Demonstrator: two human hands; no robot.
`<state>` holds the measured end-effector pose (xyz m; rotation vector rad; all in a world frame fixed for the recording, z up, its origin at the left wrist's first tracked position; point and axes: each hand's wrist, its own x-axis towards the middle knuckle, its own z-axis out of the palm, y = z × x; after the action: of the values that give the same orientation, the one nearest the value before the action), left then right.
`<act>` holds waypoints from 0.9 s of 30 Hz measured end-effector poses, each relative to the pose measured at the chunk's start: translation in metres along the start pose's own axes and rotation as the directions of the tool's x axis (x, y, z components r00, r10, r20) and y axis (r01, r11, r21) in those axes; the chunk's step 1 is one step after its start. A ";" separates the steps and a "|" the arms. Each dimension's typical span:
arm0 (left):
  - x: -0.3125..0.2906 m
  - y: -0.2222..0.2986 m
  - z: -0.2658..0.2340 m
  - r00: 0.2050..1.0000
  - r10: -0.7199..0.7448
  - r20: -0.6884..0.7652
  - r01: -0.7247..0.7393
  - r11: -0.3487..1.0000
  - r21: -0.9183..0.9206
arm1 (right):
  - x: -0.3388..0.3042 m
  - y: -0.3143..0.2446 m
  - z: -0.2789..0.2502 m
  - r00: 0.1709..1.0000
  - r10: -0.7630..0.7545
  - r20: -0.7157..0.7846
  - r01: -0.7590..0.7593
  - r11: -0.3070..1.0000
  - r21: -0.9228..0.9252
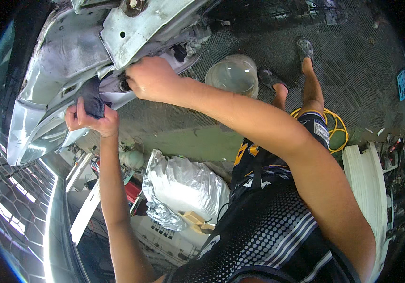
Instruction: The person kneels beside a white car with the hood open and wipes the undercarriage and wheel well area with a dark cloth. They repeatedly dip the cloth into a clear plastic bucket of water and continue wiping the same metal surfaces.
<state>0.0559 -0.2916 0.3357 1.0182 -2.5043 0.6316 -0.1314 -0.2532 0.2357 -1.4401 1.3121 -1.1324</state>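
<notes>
Cloth (pixel 90 96), dark and folded, at the lower edge of the silver car body (pixel 77 49), upper left of the view. Left hand (pixel 97 122) grips it from below, fingers bent over its near side; whether the cloth presses on the metal, cannot tell. Right hand (pixel 153 78) beside it, a little higher — curled nearly into a fist, knuckles up, fingertips mostly hidden against the bodywork. Cannot tell whether it holds anything. A small dark part (pixel 124 86) shows just beside its fingers.

Right forearm crosses the middle of the view; left forearm rises from the lower edge. Translucent bucket (pixel 215 79) stands on the dark textured floor (pixel 353 61), near the person's feet. Yellow hose or cable (pixel 346 137) lies looped beside the legs. Crumpled silver sheet (pixel 188 177) below the hands — off-white curved piece (pixel 365 188) far right.
</notes>
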 end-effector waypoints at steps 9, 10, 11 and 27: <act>0.004 0.007 0.001 0.999 0.011 -0.036 -0.013 0.999 -0.052 | -0.018 -0.013 -0.012 0.986 0.109 -0.124 -0.118 0.991 -0.065; 0.005 0.010 0.001 0.999 0.012 -0.043 -0.015 0.998 -0.062 | -0.019 -0.015 -0.013 0.984 0.126 -0.124 -0.138 0.987 -0.088; 0.006 0.011 0.001 0.999 0.010 -0.046 -0.013 0.998 -0.066 | -0.020 -0.015 -0.011 0.974 0.191 -0.119 -0.193 0.981 -0.005; 0.007 0.018 0.002 0.998 -0.016 -0.063 0.014 0.999 -0.035 | -0.015 -0.032 0.016 0.793 0.523 -0.312 -0.384 0.828 0.409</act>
<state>0.0379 -0.2849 0.3331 0.9879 -2.4423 0.6050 -0.1090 -0.2358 0.2619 -0.5914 1.5660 -1.2763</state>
